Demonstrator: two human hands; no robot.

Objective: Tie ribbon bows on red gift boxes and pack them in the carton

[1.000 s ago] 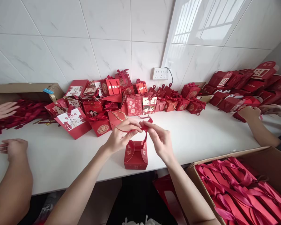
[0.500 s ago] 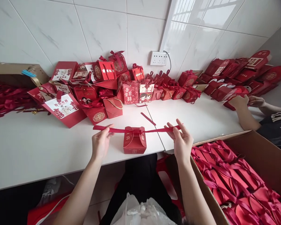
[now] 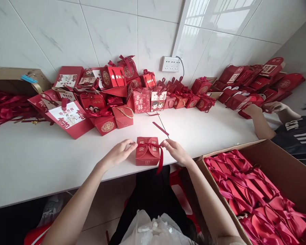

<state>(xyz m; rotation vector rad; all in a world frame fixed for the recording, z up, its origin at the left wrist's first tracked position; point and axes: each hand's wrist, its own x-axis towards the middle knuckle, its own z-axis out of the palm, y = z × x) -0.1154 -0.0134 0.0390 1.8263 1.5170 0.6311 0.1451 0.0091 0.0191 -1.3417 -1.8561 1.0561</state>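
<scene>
A small red gift box (image 3: 147, 158) with gold lettering stands near the table's front edge. Across its rounded top flaps runs a dark red ribbon (image 3: 160, 163), one end hanging down over the box's right front corner. My left hand (image 3: 122, 149) pinches the ribbon at the box's left side, its fingers closed. At the right side my right hand (image 3: 175, 149) pinches the other part of the ribbon between thumb and fingers. A loose strip of ribbon (image 3: 160, 128) lies on the table behind the box.
Red gift boxes and bags (image 3: 107, 98) crowd the back of the white table (image 3: 53, 163). On the right, a cardboard box (image 3: 272, 153) holds several ribboned red boxes. A co-worker's hands (image 3: 255, 110) handle a red box at far right. A power strip (image 3: 170, 64) is on the wall.
Both hands have moved inward to the sides of the gift box. The ribbon, earlier stretched out straight to both sides, now lies close over the flaps with one end hanging.
</scene>
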